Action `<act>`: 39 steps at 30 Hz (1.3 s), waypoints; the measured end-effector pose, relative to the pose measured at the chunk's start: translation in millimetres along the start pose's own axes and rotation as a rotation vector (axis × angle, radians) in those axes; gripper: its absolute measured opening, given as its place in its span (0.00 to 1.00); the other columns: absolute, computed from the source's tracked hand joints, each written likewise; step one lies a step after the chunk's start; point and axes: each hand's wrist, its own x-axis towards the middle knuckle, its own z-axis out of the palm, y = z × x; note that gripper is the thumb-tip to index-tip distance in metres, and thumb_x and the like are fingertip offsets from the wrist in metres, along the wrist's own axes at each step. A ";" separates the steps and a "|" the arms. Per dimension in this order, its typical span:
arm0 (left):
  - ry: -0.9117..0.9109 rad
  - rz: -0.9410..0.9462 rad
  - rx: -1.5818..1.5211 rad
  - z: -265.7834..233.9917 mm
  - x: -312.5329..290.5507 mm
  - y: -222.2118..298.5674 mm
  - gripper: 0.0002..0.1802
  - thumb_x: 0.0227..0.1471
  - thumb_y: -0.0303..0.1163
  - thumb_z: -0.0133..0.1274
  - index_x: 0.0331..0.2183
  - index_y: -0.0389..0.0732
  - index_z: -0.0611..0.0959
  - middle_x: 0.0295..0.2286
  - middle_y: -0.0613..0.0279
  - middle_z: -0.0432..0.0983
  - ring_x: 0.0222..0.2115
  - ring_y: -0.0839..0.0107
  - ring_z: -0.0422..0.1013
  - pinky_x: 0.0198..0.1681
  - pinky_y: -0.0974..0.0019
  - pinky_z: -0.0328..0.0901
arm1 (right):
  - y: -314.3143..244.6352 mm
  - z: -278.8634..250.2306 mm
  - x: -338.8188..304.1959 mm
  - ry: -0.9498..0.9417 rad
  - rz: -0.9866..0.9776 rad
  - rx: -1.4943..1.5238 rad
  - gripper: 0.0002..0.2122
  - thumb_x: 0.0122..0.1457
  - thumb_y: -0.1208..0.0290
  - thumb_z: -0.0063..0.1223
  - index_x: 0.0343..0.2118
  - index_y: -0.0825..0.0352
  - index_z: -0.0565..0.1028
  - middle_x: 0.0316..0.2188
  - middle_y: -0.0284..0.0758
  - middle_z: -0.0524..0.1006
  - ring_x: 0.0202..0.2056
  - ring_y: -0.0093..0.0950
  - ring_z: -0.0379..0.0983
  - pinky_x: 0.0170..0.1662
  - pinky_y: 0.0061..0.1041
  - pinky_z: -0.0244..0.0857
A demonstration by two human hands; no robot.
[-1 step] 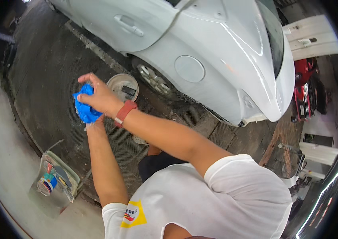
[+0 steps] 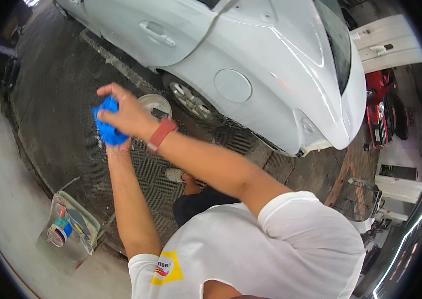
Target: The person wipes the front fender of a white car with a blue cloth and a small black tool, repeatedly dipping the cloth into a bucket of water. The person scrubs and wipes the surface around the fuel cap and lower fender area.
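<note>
Head view: the right hand (image 2: 130,115) curled loosely round a blue cloth (image 2: 109,131); the left hand (image 2: 122,146), near side, maybe steadied it, its grip too hidden to tell.

White car (image 2: 280,55) on dark floor (image 2: 51,89) — red vehicle (image 2: 376,122) at far right, blue-and-white can (image 2: 60,231) on a tray (image 2: 84,209), pale wall (image 2: 1,199)
</note>
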 end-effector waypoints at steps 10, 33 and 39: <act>0.046 0.047 0.125 101.2 -97.9 -135.8 0.20 0.73 0.40 0.60 0.60 0.45 0.76 0.51 0.52 0.80 0.54 0.55 0.79 0.58 0.41 0.80 | -135.2 -417.9 -6.0 -0.046 -0.544 -1.933 0.25 0.63 0.59 0.69 0.63 0.51 0.79 0.69 0.35 0.73 0.72 0.46 0.65 0.69 0.48 0.70; 0.980 -0.003 1.098 -248.3 -478.4 -328.3 0.41 0.68 0.39 0.62 0.76 0.45 0.68 0.74 0.50 0.64 0.73 0.46 0.63 0.75 0.48 0.60 | -140.1 -675.9 -416.8 -0.290 -0.480 -1.825 0.33 0.52 0.77 0.69 0.65 0.52 0.81 0.76 0.34 0.67 0.79 0.48 0.55 0.79 0.53 0.56; 1.260 -0.467 0.843 -299.0 -723.4 -393.5 0.42 0.67 0.40 0.59 0.76 0.46 0.64 0.70 0.41 0.68 0.68 0.42 0.70 0.71 0.49 0.65 | -137.7 -628.8 -285.1 -0.399 -0.605 -1.771 0.33 0.50 0.77 0.71 0.63 0.54 0.81 0.73 0.35 0.71 0.76 0.46 0.60 0.77 0.51 0.59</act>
